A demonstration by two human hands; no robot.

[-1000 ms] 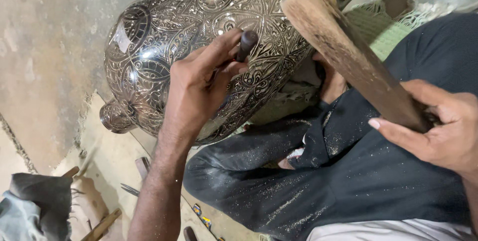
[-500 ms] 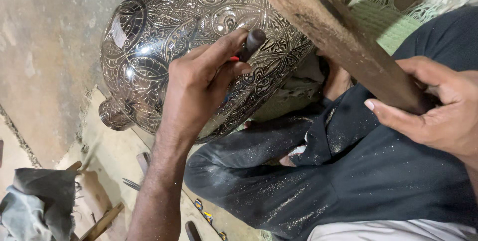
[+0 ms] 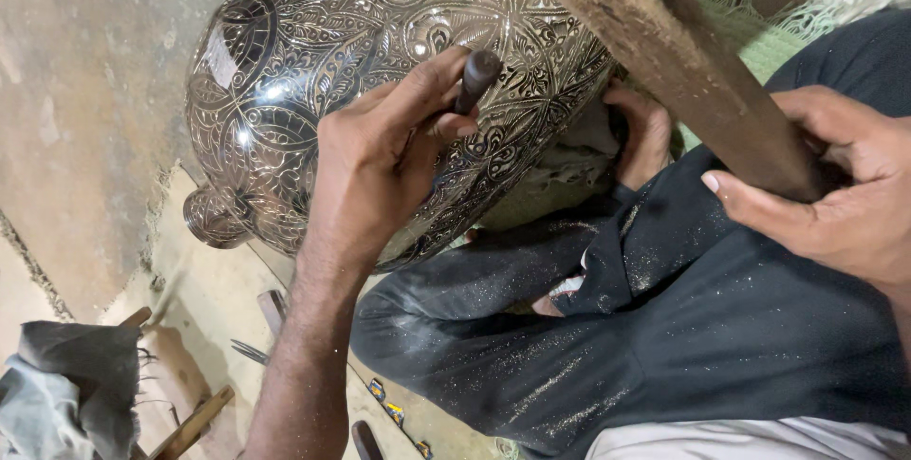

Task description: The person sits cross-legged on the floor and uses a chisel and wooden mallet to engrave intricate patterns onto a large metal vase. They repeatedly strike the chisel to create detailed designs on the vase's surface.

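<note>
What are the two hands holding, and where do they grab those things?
The left hand pinches a short dark metal punch along its shaft, tip against the engraved dark metal vase. The right hand grips the wooden mallet handle near its lower end.

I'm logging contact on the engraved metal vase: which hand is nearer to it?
Left. The left hand rests on the engraved metal vase, pinching a dark chisel against it. The right hand is off to the side, gripping a wooden mallet handle above the lap.

The dusty concrete floor [image 3: 85,90] carries a grey cloth [image 3: 66,389], wooden-handled tools [image 3: 195,427] and small metal tools [image 3: 249,351].
</note>
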